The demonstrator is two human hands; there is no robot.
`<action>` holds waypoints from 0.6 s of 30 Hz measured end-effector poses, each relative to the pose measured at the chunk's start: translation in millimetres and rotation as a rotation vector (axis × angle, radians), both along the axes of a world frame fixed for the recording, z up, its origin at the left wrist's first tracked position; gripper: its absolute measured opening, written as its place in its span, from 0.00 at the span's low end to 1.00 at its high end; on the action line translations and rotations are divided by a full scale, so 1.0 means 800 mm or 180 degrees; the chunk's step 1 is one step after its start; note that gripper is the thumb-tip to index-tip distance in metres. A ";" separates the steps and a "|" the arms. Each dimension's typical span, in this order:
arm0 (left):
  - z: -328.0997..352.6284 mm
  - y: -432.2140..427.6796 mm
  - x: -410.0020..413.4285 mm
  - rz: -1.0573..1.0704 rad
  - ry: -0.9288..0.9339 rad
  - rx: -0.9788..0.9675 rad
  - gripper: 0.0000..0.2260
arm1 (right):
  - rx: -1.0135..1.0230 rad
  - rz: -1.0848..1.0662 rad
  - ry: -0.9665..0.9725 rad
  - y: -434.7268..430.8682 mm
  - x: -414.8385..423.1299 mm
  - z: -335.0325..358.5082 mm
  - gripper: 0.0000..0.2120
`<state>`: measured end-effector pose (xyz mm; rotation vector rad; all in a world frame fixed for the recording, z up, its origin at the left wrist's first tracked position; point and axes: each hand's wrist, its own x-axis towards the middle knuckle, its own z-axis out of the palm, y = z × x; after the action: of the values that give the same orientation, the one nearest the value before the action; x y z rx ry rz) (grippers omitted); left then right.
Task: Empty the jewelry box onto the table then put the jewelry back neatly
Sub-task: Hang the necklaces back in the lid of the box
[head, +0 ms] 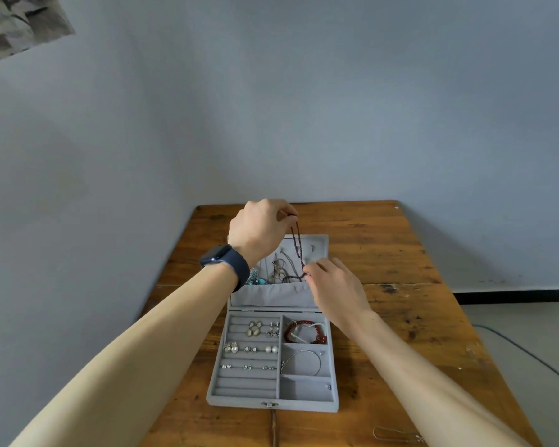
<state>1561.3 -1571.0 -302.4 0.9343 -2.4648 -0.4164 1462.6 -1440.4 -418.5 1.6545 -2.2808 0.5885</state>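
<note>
A grey velvet jewelry box [304, 403] lies open on the wooden table [400, 253], its lid [318, 245] leaning back. My left hand [259, 230], a dark watch on its wrist, pinches the top of a dark red beaded necklace [297, 245] above the lid. My right hand [334, 288] pinches the necklace's lower end at the lid's pocket [271, 296]. Other chains and a turquoise piece [261, 281] hang in the lid. Earrings [255, 329] sit in the left rows. A red bracelet [304, 330] and a silver bangle [304, 361] lie in the right compartments.
A thin silver chain [396, 434] lies on the table at the near right. A grey wall stands behind the table. A cable [530, 353] runs across the floor on the right.
</note>
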 end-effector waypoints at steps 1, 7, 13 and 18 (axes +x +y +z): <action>-0.001 0.000 0.001 0.0022 0.0037 -0.0014 0.07 | 0.0020 -0.0040 0.0097 -0.002 0.002 -0.001 0.10; 0.000 0.001 0.005 0.0044 0.0212 -0.0078 0.08 | 0.0007 -0.0263 0.0209 -0.006 0.005 -0.005 0.10; -0.001 0.001 0.007 0.0015 0.0299 -0.0089 0.08 | 0.0019 -0.0231 0.0279 0.001 0.006 -0.002 0.09; -0.009 0.004 0.009 -0.0024 0.0167 -0.0003 0.07 | 0.0423 0.0000 0.0002 0.008 0.004 -0.008 0.13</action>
<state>1568.3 -1568.0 -309.9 0.9025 -2.4217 -0.4367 1465.8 -1434.3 -424.8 1.7134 -2.3656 0.4449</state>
